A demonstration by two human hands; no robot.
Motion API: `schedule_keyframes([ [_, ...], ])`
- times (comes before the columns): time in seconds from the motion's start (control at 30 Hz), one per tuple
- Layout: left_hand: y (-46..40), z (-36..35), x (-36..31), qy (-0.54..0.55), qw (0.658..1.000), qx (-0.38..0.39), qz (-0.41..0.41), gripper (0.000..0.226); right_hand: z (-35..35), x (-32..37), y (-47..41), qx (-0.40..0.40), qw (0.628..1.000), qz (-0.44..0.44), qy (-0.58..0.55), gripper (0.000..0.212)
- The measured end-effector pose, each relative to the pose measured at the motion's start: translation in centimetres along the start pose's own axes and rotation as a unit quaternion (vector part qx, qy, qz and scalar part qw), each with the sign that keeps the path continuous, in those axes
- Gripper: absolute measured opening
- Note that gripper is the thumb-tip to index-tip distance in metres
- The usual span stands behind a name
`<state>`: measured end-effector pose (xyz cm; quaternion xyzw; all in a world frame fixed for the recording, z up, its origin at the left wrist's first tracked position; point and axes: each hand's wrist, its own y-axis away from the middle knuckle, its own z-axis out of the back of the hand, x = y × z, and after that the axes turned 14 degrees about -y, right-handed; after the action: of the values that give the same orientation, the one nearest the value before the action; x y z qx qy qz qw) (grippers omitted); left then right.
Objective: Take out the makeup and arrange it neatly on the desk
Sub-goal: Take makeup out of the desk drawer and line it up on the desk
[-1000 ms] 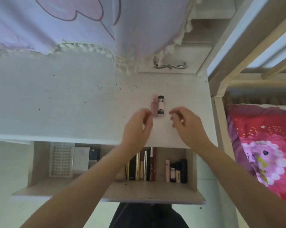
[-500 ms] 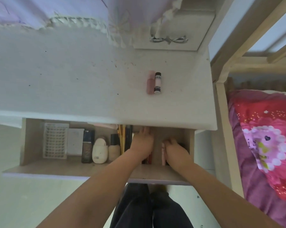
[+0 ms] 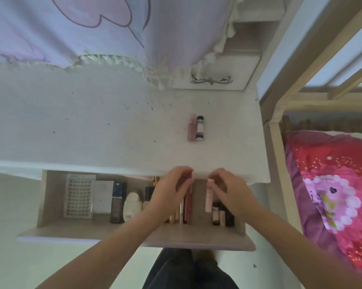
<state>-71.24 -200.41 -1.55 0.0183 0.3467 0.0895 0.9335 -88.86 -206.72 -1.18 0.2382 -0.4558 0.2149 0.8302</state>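
Half a second ago both hands were down in the open drawer (image 3: 51,205); now they rise at the tabletop (image 3: 113,132) edge, each carrying a piece, so a second pair is on its way to join the pink tube (image 3: 191,127) and black-capped tube (image 3: 200,128) already lying side by side. The right hand (image 3: 228,190) pinches a pale pink tube (image 3: 209,195) near its top with curled fingers, its body hanging below them over the drawer. The left hand (image 3: 171,188) curls its fingers round a reddish stick (image 3: 187,180), mostly hidden.
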Motion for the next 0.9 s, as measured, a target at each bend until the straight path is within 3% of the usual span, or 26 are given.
schedule_keyframes([
  [0.1, -5.6, 4.2, -1.2, 0.053, 0.996, -0.062, 0.035, 0.017, 4.1, 2.2, -4.9, -0.104, 0.991, -0.008, -0.087, 0.003],
  [0.2, -12.6, 5.5, -0.8, 0.068, 0.993, -0.068, 0.071, 0.008, 6.5, 2.3, -10.6, -0.161, 0.978, -0.048, -0.126, 0.004],
  [0.3, -17.4, 4.8, 0.2, 0.047, 0.993, -0.036, 0.1, 0.006, 6.7, 1.2, -14.4, -0.162, 0.978, -0.079, -0.105, 0.009],
  [0.43, -19.7, 3.1, 1.0, -0.015, 0.997, -0.028, 0.077, 0.012, 5.7, 0.5, -16.6, -0.168, 0.983, -0.064, -0.025, 0.013],
  [0.6, -19.1, 2.7, 1.2, -0.001, 0.996, -0.042, 0.081, 0.022, 5.5, 0.6, -15.8, -0.177, 0.983, -0.051, -0.009, 0.018],
  [0.7, -16.0, 3.4, 0.8, -0.002, 0.997, -0.047, 0.069, 0.013, 5.4, 1.7, -12.8, -0.189, 0.981, -0.034, -0.011, 0.017],
  [0.8, -8.5, 3.1, 1.2, -0.011, 0.999, -0.029, 0.011, 0.004, 3.8, 1.8, -6.7, -0.137, 0.99, -0.002, -0.034, 0.01],
  [0.9, -0.6, 0.4, 2.4, -0.084, 0.994, 0.069, -0.033, 0.016, -0.1, -0.6, -0.3, -0.004, 1.0, -0.005, 0.013, 0.011],
])
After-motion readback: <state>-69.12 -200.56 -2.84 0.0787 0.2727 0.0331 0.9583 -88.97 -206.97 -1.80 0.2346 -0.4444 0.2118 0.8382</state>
